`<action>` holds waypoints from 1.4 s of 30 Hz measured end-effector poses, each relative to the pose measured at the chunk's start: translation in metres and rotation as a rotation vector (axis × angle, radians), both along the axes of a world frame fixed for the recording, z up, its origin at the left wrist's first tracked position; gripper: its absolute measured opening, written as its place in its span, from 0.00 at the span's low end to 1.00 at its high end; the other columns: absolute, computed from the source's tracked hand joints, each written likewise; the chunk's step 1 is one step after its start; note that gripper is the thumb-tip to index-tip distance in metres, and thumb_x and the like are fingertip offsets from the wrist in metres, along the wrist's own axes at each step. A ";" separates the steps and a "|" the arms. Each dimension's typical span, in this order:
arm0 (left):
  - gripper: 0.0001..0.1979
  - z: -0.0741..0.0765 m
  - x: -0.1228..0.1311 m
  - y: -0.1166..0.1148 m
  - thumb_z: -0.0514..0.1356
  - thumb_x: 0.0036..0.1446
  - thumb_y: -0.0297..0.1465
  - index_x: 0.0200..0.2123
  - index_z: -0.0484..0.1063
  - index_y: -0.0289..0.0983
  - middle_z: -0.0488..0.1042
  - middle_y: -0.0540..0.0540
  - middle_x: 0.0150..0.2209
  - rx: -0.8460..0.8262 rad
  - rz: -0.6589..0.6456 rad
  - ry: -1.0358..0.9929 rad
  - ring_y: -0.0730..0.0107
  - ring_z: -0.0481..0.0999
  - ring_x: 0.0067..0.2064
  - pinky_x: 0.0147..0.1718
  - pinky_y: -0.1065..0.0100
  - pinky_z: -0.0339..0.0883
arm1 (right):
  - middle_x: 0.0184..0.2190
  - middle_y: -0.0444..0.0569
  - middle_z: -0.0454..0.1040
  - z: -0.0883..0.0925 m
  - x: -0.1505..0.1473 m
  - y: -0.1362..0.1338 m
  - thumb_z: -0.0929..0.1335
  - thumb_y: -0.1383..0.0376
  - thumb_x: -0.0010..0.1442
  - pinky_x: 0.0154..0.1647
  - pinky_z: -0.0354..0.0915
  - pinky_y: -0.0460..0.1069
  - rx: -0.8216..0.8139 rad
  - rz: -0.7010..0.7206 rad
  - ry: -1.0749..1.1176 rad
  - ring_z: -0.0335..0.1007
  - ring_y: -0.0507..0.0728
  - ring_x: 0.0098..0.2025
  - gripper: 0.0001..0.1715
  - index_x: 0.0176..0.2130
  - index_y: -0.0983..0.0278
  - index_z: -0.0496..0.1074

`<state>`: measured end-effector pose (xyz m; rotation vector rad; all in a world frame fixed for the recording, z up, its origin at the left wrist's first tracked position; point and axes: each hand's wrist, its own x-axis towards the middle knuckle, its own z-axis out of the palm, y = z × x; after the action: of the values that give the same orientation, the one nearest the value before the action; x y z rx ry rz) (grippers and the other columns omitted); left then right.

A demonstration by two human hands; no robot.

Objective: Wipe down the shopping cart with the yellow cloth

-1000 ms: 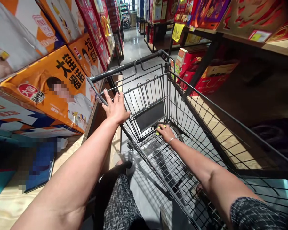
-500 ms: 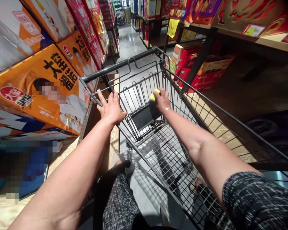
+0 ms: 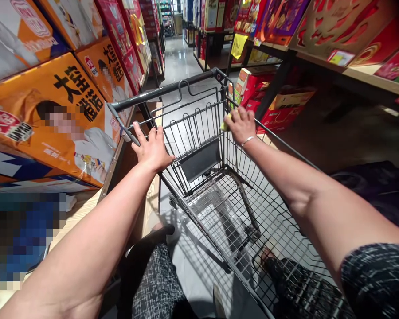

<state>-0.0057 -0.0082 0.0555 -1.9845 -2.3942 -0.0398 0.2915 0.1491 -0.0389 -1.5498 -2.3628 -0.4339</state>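
Note:
A black wire shopping cart (image 3: 199,161) stands in front of me, its bar handle at the far end. My left hand (image 3: 153,148) lies with fingers spread on the cart's left rim, just below the handle's left end. My right hand (image 3: 242,126) is closed around a bunched yellow cloth (image 3: 225,123), at the top rail of the cart's right side near the far corner. Most of the cloth is hidden by the fingers. A dark flat panel (image 3: 201,160) is fixed to the far basket wall, between my hands. The wire bottom of the basket shows bare mesh.
Orange gift cartons (image 3: 53,119) are stacked close on the left. On the right, a shelf (image 3: 369,71) carries boxed goods, with red gift bags (image 3: 286,110) below it. A shiny-floored aisle (image 3: 181,55) runs away beyond the handle. My leg (image 3: 159,279) is beside the cart.
My right hand has moved right and slightly up with the yellow cloth, from in front of the far basket wall to the right top rail. The left hand stays on the left rim.

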 end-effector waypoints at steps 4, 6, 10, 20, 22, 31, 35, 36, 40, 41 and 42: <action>0.55 0.003 0.001 -0.002 0.69 0.54 0.47 0.76 0.42 0.44 0.47 0.39 0.76 -0.012 -0.001 0.001 0.36 0.21 0.75 0.65 0.27 0.51 | 0.64 0.62 0.61 0.006 0.008 0.024 0.55 0.71 0.70 0.62 0.50 0.69 0.029 0.023 -0.070 0.50 0.68 0.66 0.24 0.60 0.65 0.66; 0.56 0.002 0.001 -0.001 0.69 0.53 0.47 0.76 0.41 0.45 0.47 0.40 0.76 -0.014 -0.004 -0.005 0.36 0.20 0.75 0.65 0.28 0.50 | 0.62 0.62 0.64 -0.018 0.009 0.021 0.55 0.70 0.70 0.60 0.54 0.66 -0.065 0.049 -0.148 0.54 0.67 0.63 0.24 0.59 0.66 0.67; 0.57 -0.001 0.000 0.001 0.70 0.52 0.49 0.76 0.40 0.47 0.46 0.42 0.76 -0.005 -0.004 -0.011 0.37 0.19 0.74 0.66 0.29 0.49 | 0.60 0.66 0.65 -0.085 0.011 -0.005 0.54 0.71 0.70 0.56 0.57 0.62 -0.189 0.039 -0.179 0.56 0.67 0.60 0.26 0.61 0.69 0.65; 0.55 -0.004 -0.002 0.002 0.65 0.55 0.52 0.76 0.40 0.42 0.43 0.48 0.77 0.002 -0.007 -0.037 0.42 0.15 0.74 0.71 0.32 0.41 | 0.58 0.66 0.64 -0.227 0.025 -0.110 0.62 0.74 0.60 0.56 0.60 0.59 -0.592 -0.353 0.136 0.57 0.68 0.56 0.33 0.64 0.70 0.63; 0.56 -0.006 -0.004 0.003 0.61 0.53 0.57 0.76 0.39 0.42 0.43 0.51 0.77 0.022 -0.008 -0.073 0.52 0.05 0.71 0.72 0.36 0.34 | 0.59 0.64 0.63 -0.233 0.012 -0.123 0.64 0.73 0.59 0.57 0.60 0.58 -0.617 -0.374 0.202 0.57 0.68 0.57 0.34 0.65 0.68 0.63; 0.55 -0.010 -0.006 0.004 0.58 0.53 0.61 0.76 0.41 0.45 0.43 0.54 0.77 0.043 0.004 -0.162 0.55 0.01 0.69 0.72 0.34 0.35 | 0.52 0.55 0.72 -0.215 -0.100 -0.223 0.72 0.70 0.50 0.61 0.62 0.58 -1.032 -0.061 0.697 0.65 0.62 0.55 0.28 0.52 0.64 0.72; 0.48 -0.008 -0.008 0.002 0.60 0.59 0.51 0.75 0.41 0.52 0.44 0.55 0.76 0.061 0.005 -0.200 0.49 0.13 0.74 0.71 0.32 0.40 | 0.40 0.48 0.79 -0.189 -0.134 -0.242 0.71 0.64 0.54 0.47 0.73 0.56 -1.147 -0.075 0.818 0.74 0.58 0.40 0.22 0.50 0.62 0.73; 0.48 -0.007 -0.008 0.001 0.61 0.59 0.50 0.75 0.39 0.53 0.44 0.56 0.76 0.076 0.002 -0.216 0.49 0.14 0.74 0.71 0.34 0.41 | 0.40 0.47 0.79 -0.177 -0.138 -0.241 0.70 0.62 0.56 0.46 0.74 0.55 -1.156 -0.076 0.860 0.75 0.57 0.39 0.22 0.51 0.61 0.73; 0.48 -0.007 -0.011 -0.002 0.62 0.59 0.45 0.75 0.39 0.53 0.42 0.56 0.76 0.170 0.018 -0.277 0.52 0.23 0.76 0.72 0.41 0.47 | 0.45 0.47 0.81 -0.101 -0.141 -0.231 0.73 0.55 0.55 0.48 0.75 0.55 -1.201 0.031 1.371 0.78 0.56 0.41 0.25 0.50 0.59 0.72; 0.47 -0.008 -0.012 -0.001 0.62 0.59 0.43 0.75 0.40 0.53 0.42 0.54 0.76 0.188 0.020 -0.293 0.52 0.25 0.77 0.72 0.42 0.48 | 0.46 0.48 0.81 -0.077 -0.141 -0.230 0.75 0.54 0.52 0.49 0.75 0.55 -1.194 0.093 1.529 0.78 0.57 0.43 0.27 0.49 0.59 0.72; 0.47 -0.010 -0.014 0.001 0.62 0.59 0.42 0.75 0.42 0.52 0.43 0.53 0.76 0.205 0.014 -0.310 0.51 0.26 0.77 0.71 0.41 0.48 | 0.46 0.48 0.80 -0.054 -0.141 -0.229 0.76 0.53 0.49 0.51 0.75 0.55 -1.173 0.162 1.649 0.78 0.57 0.44 0.28 0.48 0.59 0.73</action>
<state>-0.0201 -0.0075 0.0452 -1.9899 -2.4539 -0.6090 0.1509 -0.0799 -0.0928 -1.0201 -1.1325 1.7887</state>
